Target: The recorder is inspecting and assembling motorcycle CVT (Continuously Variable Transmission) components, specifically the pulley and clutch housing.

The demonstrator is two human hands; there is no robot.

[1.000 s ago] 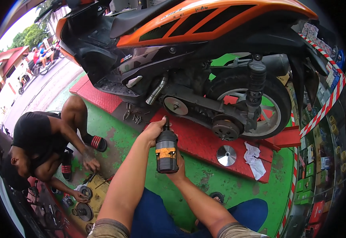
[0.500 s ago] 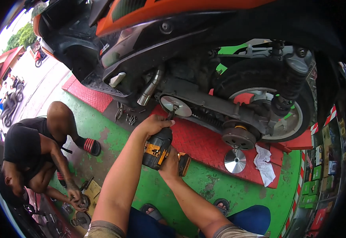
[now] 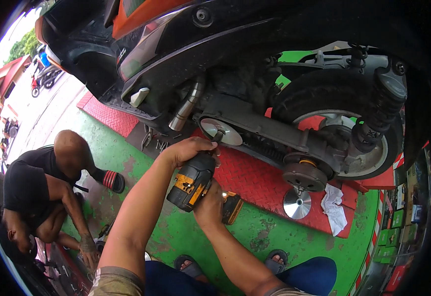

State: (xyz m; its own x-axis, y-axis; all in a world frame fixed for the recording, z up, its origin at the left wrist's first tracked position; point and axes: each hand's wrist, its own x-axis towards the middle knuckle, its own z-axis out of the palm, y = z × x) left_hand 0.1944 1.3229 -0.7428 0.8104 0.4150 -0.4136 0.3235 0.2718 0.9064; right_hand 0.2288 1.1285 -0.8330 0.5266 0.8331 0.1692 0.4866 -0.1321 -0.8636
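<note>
At the round silver metal disc (image 3: 231, 134) on the black-and-orange scooter (image 3: 235, 54), we hold a black-and-yellow power driver (image 3: 190, 181), the fingers of our left hand (image 3: 186, 151) curled about its nose, those of our right hand (image 3: 209, 207) closed round its handle

Driver (image 3: 191, 181) before scooter (image 3: 252, 121), cloth (image 3: 333, 209) on platform (image 3: 247, 180)

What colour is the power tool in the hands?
The power tool is black with yellow-orange panels, seen best in the head view.
</note>
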